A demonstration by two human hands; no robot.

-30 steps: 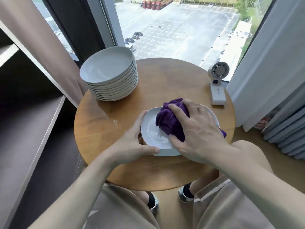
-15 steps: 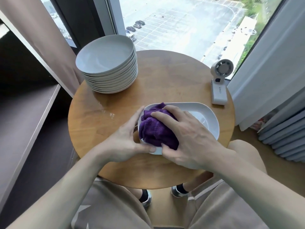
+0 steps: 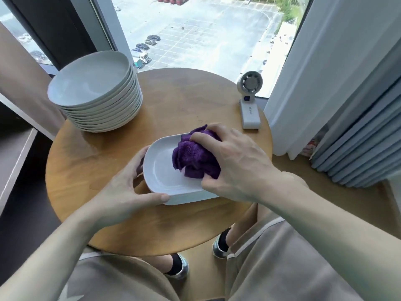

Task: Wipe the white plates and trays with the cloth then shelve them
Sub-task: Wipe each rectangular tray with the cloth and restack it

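A white oblong tray (image 3: pixel 161 170) lies in the middle of a round wooden table (image 3: pixel 104 170). My left hand (image 3: pixel 128 187) grips the tray's left end, thumb along its near rim. My right hand (image 3: pixel 234 164) holds a bunched purple cloth (image 3: pixel 193 157) and presses it into the tray's right half, whose right end is hidden under the hand. A tall stack of white plates (image 3: pixel 97 94) stands at the table's back left.
A small white desk fan (image 3: pixel 249 105) stands at the table's right edge. A dark shelf unit (image 3: pixel 15 161) runs along the left. Behind the table is a floor-length window, with curtains (image 3: pixel 338 83) to the right. My knees are under the table's near edge.
My right hand has swept the cloth from the tray's left end back to its right half. My left hand has kept its grip on the left end.
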